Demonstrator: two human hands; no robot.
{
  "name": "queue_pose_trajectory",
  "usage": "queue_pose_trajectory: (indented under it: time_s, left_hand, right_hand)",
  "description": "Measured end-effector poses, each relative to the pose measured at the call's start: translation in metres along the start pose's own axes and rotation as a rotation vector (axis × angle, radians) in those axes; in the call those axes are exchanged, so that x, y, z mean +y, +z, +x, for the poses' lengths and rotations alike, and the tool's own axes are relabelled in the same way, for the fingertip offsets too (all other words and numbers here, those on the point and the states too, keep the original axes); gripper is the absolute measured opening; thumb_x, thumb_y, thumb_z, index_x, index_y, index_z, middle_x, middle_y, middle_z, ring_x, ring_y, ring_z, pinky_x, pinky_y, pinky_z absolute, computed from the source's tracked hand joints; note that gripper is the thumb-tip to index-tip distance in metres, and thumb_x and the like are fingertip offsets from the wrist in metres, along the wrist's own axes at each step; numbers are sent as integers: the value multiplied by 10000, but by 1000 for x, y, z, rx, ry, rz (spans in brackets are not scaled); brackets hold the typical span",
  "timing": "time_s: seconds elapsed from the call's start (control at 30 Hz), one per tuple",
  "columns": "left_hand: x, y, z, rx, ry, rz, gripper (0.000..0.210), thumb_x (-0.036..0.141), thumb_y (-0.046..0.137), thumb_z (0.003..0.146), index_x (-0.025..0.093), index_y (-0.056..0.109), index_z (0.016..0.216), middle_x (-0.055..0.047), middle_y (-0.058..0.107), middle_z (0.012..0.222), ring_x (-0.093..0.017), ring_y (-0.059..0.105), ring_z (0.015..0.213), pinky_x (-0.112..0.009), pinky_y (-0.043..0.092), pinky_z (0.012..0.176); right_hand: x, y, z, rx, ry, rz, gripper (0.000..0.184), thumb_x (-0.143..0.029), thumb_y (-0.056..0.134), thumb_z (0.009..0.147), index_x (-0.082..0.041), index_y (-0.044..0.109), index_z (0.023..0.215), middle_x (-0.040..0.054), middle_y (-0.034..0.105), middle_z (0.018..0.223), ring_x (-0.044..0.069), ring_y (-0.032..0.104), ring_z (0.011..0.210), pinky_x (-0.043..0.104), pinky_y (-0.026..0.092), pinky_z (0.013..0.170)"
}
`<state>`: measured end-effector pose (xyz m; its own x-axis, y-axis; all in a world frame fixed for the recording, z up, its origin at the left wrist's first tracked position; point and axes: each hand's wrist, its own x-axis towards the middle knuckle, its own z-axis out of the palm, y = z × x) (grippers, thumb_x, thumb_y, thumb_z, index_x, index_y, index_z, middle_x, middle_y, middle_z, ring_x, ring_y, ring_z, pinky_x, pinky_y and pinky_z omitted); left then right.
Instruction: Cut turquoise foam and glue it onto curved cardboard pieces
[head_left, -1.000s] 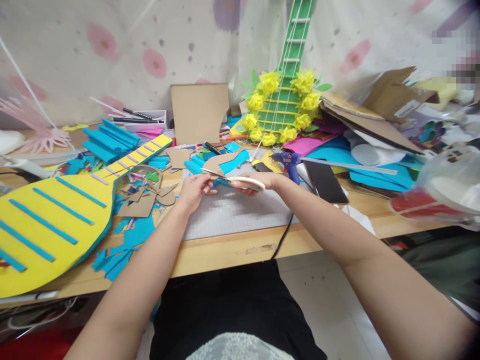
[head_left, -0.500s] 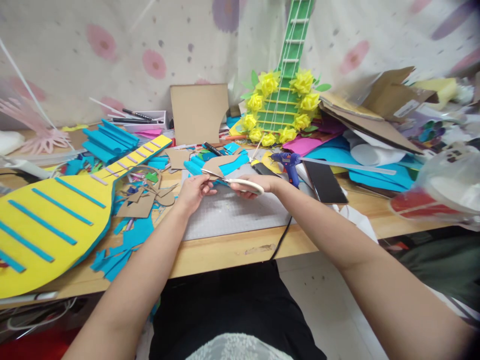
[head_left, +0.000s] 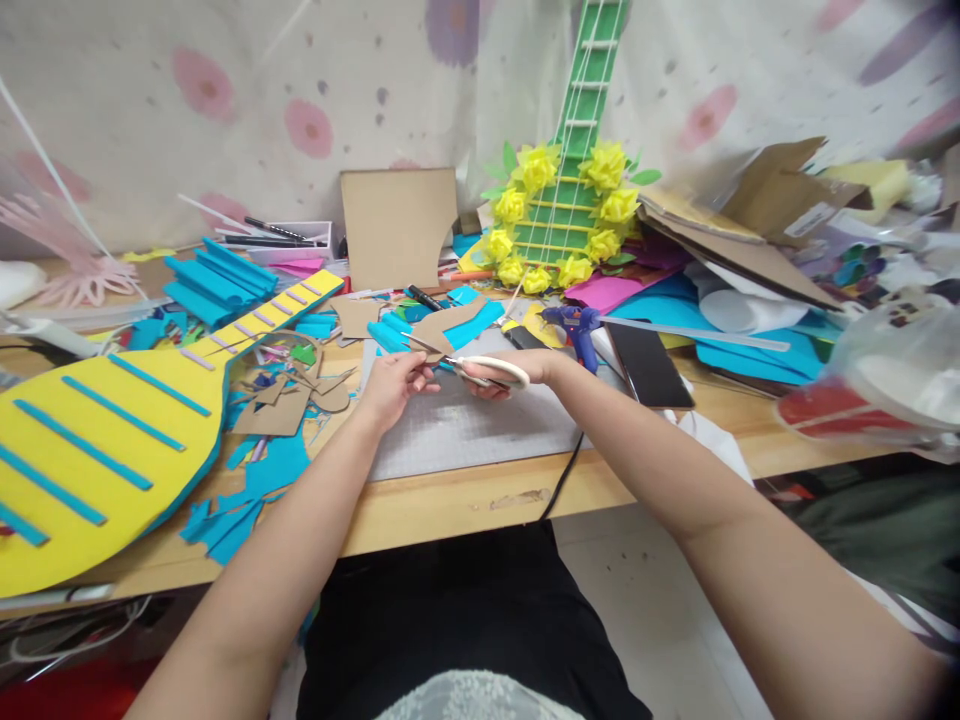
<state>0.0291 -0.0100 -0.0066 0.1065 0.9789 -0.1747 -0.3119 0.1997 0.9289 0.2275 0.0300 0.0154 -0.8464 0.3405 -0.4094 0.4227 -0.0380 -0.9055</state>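
Head view: at centre frame, my left hand [head_left: 401,388] keeps a closed pinch on the edge of a brown cardboard piece [head_left: 450,322]. My right hand [head_left: 535,364], just right of it, is closed around the white-handled scissors [head_left: 466,362]; their blades reach over the cardboard, and I cannot tell how far these stand apart. Grey mat [head_left: 480,435]: below both hands. Blue glue gun [head_left: 577,320]: right of centre, near the dark phone [head_left: 651,368]
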Motion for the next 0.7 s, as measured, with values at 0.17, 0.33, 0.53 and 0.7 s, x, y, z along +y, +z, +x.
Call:
queue_pose_trajectory:
  time_s: [0.17,0.33,0.53,0.7]
  left_hand:
    - [1,0,0,20,-12,-13,164,253,631,662,116,574,593,23,543,501,-27,361,373,-250,524,511]
    - [1,0,1,34,-24,-42,138,231,607,669,113,586,601,25,538,484,-38,389,379,-243,519,509]
    - [2,-1,1,30,-52,-87,132,202,596,680,105,590,591,24,524,472,-41,404,385,-249,530,529]
    - [4,-2,1,17,-78,-132,127,188,593,695,108,590,596,26,524,483,-33,394,383,-231,527,535]
  right_hand:
    - [1,3,0,104,36,36,554,-719,452,747,-168,399,740,-71,297,561,33,280,458,162,228,392]
    - [-3,8,0,156,8,66,565,-722,510,709,-170,390,719,-72,312,563,26,283,451,163,227,383]
    - [-2,13,0,192,45,61,580,-739,490,707,-167,392,716,-79,300,541,26,285,440,158,231,384]
    - [2,13,3,166,19,105,572,-729,467,736,-160,412,729,-79,304,533,26,275,430,159,224,381]
